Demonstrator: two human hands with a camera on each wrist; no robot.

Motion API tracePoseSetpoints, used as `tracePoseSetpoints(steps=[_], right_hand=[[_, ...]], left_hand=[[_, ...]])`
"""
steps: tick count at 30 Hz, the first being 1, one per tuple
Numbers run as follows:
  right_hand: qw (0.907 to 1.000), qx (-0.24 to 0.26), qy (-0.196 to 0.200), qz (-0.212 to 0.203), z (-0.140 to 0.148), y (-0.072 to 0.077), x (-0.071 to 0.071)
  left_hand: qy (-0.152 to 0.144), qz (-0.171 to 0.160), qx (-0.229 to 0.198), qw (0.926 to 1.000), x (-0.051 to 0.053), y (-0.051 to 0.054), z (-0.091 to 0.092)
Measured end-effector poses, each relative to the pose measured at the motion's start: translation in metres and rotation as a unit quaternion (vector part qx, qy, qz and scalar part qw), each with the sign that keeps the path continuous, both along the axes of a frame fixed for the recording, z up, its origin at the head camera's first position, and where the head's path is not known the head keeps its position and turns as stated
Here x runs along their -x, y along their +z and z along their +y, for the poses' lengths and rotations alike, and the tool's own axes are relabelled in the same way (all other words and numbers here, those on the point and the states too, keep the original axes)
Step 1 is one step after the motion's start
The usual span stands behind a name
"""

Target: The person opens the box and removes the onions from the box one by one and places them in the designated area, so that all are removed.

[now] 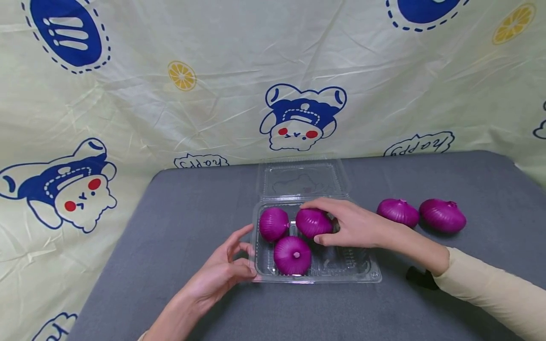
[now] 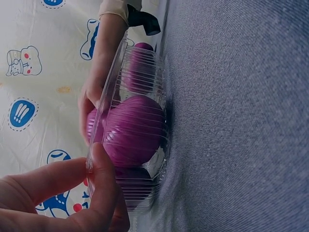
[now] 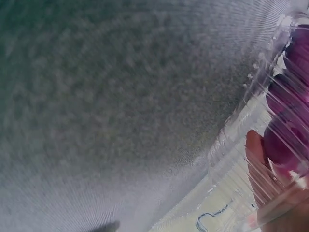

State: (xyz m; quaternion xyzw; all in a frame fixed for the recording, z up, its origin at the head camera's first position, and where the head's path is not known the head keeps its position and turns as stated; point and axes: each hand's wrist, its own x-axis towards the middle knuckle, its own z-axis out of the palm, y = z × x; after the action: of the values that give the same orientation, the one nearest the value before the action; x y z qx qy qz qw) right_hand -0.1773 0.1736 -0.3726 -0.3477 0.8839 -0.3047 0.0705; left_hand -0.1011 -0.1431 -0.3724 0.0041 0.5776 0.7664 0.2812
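An open clear plastic clamshell box [image 1: 341, 274] sits on the table with three purple onions in it. One onion [image 1: 274, 224] is at the back left and another [image 1: 292, 256] at the front. My right hand [image 1: 351, 222] reaches in over the box and grips a third onion [image 1: 313, 222] at the back, thumb and fingers around it. At the left side, my left hand [image 1: 228, 265] pinches the box's rim; the left wrist view shows its thumb and fingers [image 2: 104, 179] on the edge. In the right wrist view the right hand [image 3: 263, 179] shows partly through the clear plastic.
Two more purple onions, one nearer [image 1: 397, 212] and one farther right [image 1: 442, 215], lie right of the box beyond the right forearm. The hinged lid [image 1: 303, 180] lies back toward a patterned cloth [image 1: 222, 118]. Grey fabric [image 1: 192, 203] covers the table.
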Motion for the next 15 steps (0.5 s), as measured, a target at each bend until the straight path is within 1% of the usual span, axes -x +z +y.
tracePoseSetpoints(steps=[7,11,15], right_hand=[[0.9998,0.012,-0.011,0.013,0.006,0.01,-0.007],[0.9993,0.026,-0.02,0.018,0.013,0.015,-0.014],[0.9982,0.036,-0.033,0.034,0.023,0.018,-0.022]], left_hand=[[0.001,-0.006,0.007,1.0,0.0,0.0,0.001],[0.001,-0.007,0.01,0.9999,0.001,0.0,0.001],[0.002,-0.007,0.011,0.9999,0.001,0.0,0.001]])
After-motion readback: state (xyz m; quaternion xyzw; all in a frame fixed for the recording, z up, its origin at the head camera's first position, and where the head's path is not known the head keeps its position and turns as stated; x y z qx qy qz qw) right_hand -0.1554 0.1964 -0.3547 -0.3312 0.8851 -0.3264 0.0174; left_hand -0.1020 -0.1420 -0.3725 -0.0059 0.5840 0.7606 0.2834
